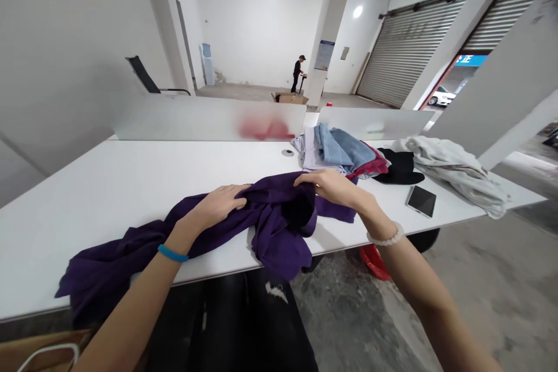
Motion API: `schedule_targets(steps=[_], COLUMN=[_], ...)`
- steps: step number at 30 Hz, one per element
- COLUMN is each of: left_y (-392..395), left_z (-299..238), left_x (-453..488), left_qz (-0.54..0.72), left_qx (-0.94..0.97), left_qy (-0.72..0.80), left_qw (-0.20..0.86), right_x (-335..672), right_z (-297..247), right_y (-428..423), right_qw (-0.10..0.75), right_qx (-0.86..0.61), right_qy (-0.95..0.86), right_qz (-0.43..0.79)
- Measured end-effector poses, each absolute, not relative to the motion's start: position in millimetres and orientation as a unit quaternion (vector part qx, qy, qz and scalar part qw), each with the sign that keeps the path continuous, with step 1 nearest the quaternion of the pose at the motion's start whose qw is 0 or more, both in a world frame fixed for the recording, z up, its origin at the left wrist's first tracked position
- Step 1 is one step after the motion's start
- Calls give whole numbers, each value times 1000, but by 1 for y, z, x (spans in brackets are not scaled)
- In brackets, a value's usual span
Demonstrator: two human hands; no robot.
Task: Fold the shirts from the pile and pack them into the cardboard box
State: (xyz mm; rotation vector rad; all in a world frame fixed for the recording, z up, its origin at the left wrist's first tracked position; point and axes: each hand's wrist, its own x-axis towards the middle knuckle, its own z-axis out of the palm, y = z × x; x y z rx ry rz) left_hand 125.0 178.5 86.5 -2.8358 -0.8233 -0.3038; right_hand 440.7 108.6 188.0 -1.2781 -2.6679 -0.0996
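A dark purple garment [279,238] lies bunched across the front of the white table [183,157], and parts of it hang over the near edge. My left hand [222,204], with a blue band on its wrist, is closed on the cloth near its middle. Farther right, my right hand [325,183] pinches the raised upper edge of the same garment, and a dark fold gapes below it. A pale beaded bracelet circles my right wrist. The garment's exact kind cannot be made out.
Folded clothes, with blue denim [342,148] on top, lie at the back right beside a black cloth [396,167] and a whitish garment [453,165]. A tablet-like device [421,201] rests near the right front edge. Frosted partitions [192,119] line the back. A person [297,74] stands far off.
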Motion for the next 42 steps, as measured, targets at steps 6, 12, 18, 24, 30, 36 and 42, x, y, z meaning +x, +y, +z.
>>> schedule_targets(steps=[6,12,18,24,30,36,42], left_y=[196,206,159,122,122,138,140], left_z=[103,175,261,295,289,279,270], left_x=[126,105,98,93,90,85,86], left_qz=[-20,-85,-141,-209,-222,-227,-256], left_qx=[-933,-931,-934,-901,-889,-884,-865], left_qy=[-307,-317,-325,-292,-297,-348,-401], left_qw=[189,159,-43,-246,-268,-214,-160], right_x=[441,430,413,400,375,368,384], right_z=[215,229,231,228,220,235,259], right_y=[88,64,55,50,53,60,64], right_qw=[124,84,-6,-125,-196,-160,-48], right_qx=[-321,-308,-270,-223,-264,-262,-238], right_qy=[-932,-943,-958,-964,-923,-918,-936], right_qz=[-110,-91,-96,-71,-200,-252,-256])
